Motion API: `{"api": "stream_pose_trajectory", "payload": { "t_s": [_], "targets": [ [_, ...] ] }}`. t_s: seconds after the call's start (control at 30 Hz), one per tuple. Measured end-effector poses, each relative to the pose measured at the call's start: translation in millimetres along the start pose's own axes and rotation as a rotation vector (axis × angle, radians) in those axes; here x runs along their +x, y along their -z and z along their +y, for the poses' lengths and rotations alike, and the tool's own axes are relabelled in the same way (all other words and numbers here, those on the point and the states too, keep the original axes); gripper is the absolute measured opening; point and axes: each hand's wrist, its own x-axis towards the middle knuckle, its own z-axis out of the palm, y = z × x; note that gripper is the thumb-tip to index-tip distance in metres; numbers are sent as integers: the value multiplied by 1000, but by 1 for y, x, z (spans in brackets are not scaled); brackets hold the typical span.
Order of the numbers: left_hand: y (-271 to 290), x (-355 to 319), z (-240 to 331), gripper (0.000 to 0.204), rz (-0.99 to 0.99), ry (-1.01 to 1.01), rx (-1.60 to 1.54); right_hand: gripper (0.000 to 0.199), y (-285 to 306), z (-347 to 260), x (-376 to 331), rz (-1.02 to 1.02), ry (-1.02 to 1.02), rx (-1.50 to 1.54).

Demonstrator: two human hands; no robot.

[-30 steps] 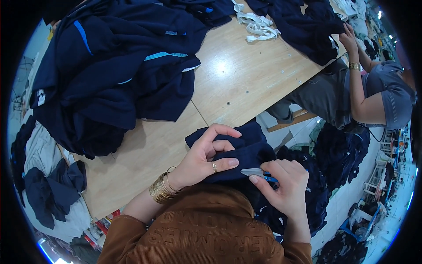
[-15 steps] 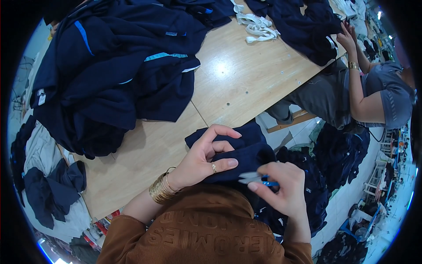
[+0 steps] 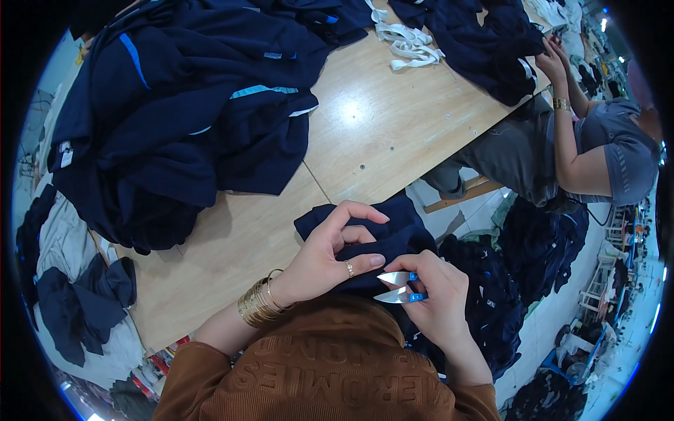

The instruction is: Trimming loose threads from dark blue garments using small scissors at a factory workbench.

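Holding a pair of small thread snips point(image 3: 399, 288) in my right hand point(image 3: 439, 302): fingers curled around the blue handle, blades parted, tips pointing left toward my left hand point(image 3: 330, 256). Left hand pinches a fold of the dark navy garment point(image 3: 393, 235); thumb and ring finger pressed onto the cloth, index finger arched above it. Garment sits at the near edge of the wooden table point(image 3: 379, 133), partly draped off it toward my lap. Gold bangles point(image 3: 256, 303) on left wrist. Large heap of navy clothing point(image 3: 182, 119) at far left of table. Another person point(image 3: 597, 154) sits at right, hands on a second dark pile point(image 3: 484, 42).
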Motion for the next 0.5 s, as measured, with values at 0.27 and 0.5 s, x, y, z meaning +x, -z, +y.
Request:
{"api": "stream_pose_trajectory", "payload": {
  "t_s": [0.27, 0.5],
  "targets": [
    [0, 1, 1, 46, -2, 4, 2, 18, -3, 6, -6, -91, -129, 80],
    [2, -1, 3, 45, 12, 5, 24, 12, 2, 5, -5, -83, -106, 140]
  ]
}}
